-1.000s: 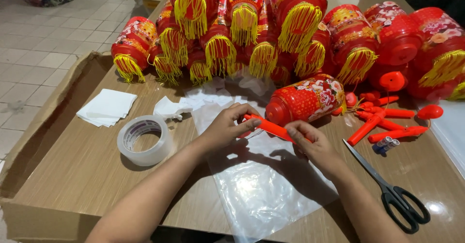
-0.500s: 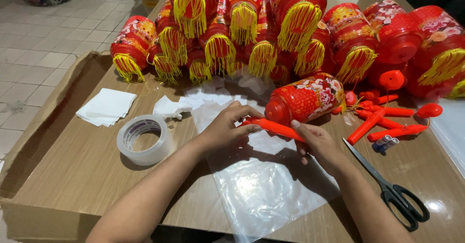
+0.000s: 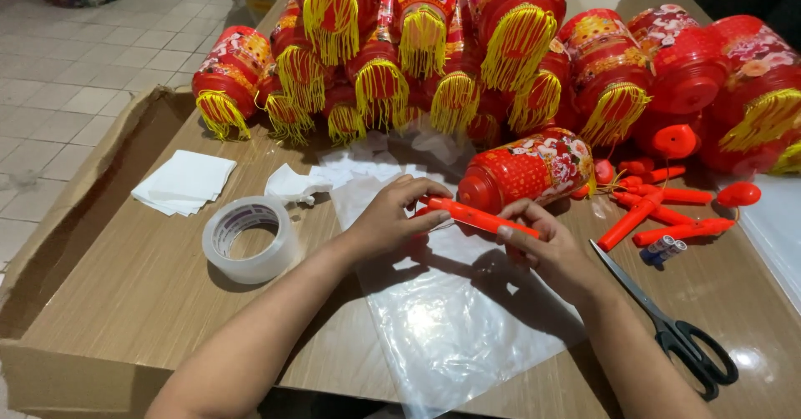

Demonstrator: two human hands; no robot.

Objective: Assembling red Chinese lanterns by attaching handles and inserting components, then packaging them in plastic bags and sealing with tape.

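Bright, even indoor light from above. Soft shadows under both forearms on the counter (image 3: 125, 302). White glare on the clear plastic sheet (image 3: 455, 335) and one small hot spot near the scissors (image 3: 667, 323). Sharp at centre, slightly stretched toward the edges.

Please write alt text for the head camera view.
Both hands, left hand and right hand, hold an orange stick over a clear plastic sheet on a wooden table. Tape roll, scissors and red lanterns surround them.
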